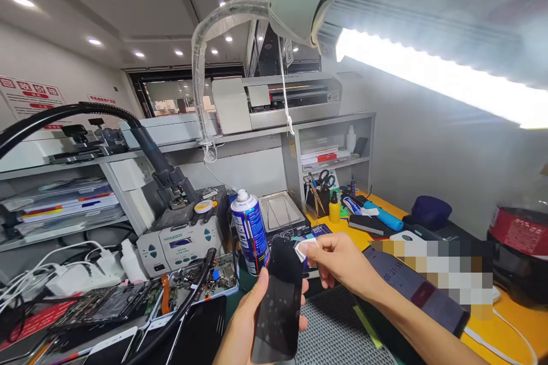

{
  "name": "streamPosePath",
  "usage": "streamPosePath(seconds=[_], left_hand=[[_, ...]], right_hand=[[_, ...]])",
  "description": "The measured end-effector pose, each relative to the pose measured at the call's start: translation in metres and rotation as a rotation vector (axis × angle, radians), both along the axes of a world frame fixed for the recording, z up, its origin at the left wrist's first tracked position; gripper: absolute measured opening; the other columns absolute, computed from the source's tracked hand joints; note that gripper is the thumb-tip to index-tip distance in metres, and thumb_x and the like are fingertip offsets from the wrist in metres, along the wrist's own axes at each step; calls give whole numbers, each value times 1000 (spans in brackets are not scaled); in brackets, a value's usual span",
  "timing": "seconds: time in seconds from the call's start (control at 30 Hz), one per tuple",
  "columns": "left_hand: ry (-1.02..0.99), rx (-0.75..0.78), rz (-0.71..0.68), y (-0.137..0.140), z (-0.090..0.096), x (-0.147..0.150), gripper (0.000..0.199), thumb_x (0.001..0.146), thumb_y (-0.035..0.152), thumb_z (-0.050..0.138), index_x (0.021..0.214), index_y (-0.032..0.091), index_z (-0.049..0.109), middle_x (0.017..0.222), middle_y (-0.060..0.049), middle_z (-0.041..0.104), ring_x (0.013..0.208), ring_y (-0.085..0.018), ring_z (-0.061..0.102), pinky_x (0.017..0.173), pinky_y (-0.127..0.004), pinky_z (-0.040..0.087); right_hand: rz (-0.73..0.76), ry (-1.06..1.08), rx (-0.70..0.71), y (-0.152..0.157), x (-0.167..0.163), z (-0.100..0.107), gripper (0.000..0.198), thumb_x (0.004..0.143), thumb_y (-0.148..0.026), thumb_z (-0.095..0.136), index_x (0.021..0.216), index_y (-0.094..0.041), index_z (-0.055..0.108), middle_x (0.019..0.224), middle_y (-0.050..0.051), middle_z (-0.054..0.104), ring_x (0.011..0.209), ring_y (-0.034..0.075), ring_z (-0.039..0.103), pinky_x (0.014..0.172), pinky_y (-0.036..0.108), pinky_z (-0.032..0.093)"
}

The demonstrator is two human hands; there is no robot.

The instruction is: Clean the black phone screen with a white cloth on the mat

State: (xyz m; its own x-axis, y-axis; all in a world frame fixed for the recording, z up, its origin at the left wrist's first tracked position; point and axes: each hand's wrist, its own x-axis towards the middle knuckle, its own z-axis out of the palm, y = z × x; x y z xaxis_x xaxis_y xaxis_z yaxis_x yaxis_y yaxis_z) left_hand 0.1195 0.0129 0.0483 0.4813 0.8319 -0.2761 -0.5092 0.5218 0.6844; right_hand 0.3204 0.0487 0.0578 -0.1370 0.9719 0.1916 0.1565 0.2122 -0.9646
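Observation:
My left hand (244, 319) grips a black smartphone (279, 305) upright by its edges, thumb on the left side and fingertips on the right. Smudges or droplets dot the phone's dark screen. At the phone's top right corner, my right hand (334, 256) pinches a small white wipe (302, 250), which touches or nearly touches the glass. Just behind the phone stands a blue spray can (249, 231) with a white nozzle. Beneath both hands lies a grey textured mat (327, 325).
A tray of circuit boards (201, 282) and a soldering station (180, 245) stand to the left. On the right, another phone (417, 291) shows a timer beside a large dark bottle (520, 251). A yellow bottle (334, 208) sits farther back. Overhead hangs a bright lamp (428, 68).

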Motion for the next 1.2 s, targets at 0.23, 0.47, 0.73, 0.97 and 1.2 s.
streamPosePath(seconds=[0.23, 0.47, 0.73, 0.97, 1.2], left_hand=[[64, -121, -77, 0, 3, -2, 69, 100, 56, 45, 111, -6, 73, 83, -14, 73, 60, -18, 70, 52, -22, 51], [64, -40, -201, 4, -10, -4, 67, 99, 58, 43, 106, -1, 74, 92, -15, 72, 60, -18, 70, 58, -23, 51], [141, -24, -228, 0, -14, 2, 65, 99, 56, 46, 101, -2, 75, 90, -15, 72, 58, -15, 66, 59, -23, 53], [151, -24, -196, -1, -21, 4, 56, 99, 51, 49, 106, 1, 74, 95, -19, 75, 68, -18, 69, 61, -25, 57], [105, -26, -261, 1, -22, 3, 62, 98, 54, 47, 106, -1, 73, 93, -18, 73, 61, -16, 66, 59, -24, 55]], right_hand=[[56, 64, 20, 0, 7, 9, 36, 78, -50, 79, 82, -17, 67, 68, 0, 65, 58, 16, 61, 41, 21, 44], [97, 129, 36, 0, 6, 10, 33, 74, -47, 83, 76, -17, 69, 74, 1, 66, 61, 14, 55, 48, 23, 48], [97, 169, 49, -1, 6, 3, 27, 75, -38, 85, 75, -18, 67, 73, -1, 65, 68, 14, 57, 59, 23, 43], [91, 173, 60, -2, 1, 1, 28, 76, -40, 85, 77, -18, 67, 74, -1, 65, 67, 14, 56, 60, 25, 41], [93, 145, 79, 0, 3, -1, 33, 77, -44, 84, 79, -19, 63, 74, -1, 63, 67, 16, 58, 61, 26, 43]])
